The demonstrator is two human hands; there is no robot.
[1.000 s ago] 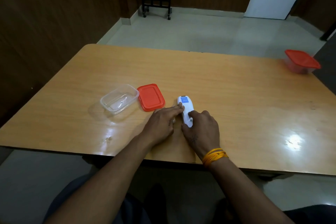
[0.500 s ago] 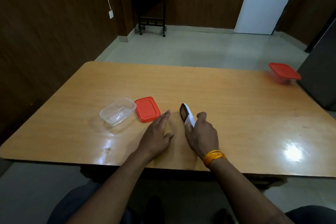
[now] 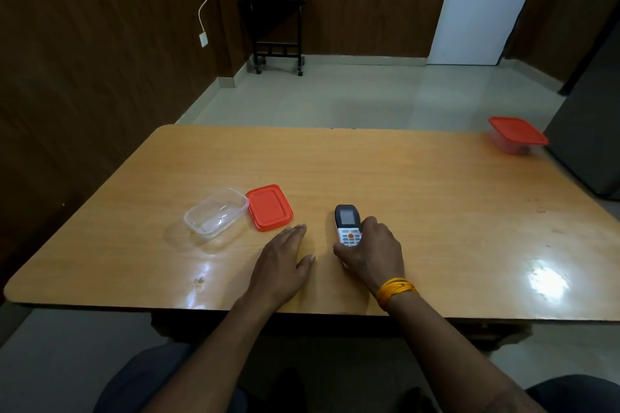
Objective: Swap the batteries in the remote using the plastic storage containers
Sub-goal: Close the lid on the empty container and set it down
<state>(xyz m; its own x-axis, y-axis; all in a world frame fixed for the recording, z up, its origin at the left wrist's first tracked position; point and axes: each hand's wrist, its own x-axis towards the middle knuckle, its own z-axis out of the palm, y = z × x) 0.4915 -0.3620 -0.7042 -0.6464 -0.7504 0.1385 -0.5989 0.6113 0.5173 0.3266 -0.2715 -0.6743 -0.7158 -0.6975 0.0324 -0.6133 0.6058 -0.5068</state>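
Observation:
A small white remote [image 3: 347, 224] with a dark screen and an orange button lies face up on the wooden table [image 3: 402, 184]. My right hand [image 3: 372, 251] is closed around its near end. My left hand [image 3: 283, 261] rests flat on the table to the left of the remote, fingers together and holding nothing. An open clear plastic container [image 3: 216, 213] sits further left, with its red lid [image 3: 269, 207] lying beside it. A second container with its red lid on [image 3: 516, 135] stands at the far right corner.
The table's near edge runs just below my wrists. A dark cabinet [image 3: 590, 131] stands against the table's right side. Beyond the table are open floor, a small black side table [image 3: 275, 30] and a white door [image 3: 486, 3].
The remote was back side up under both hands, then tipped on its edge; now it lies face up in my right hand. My left hand let go and lies flat.

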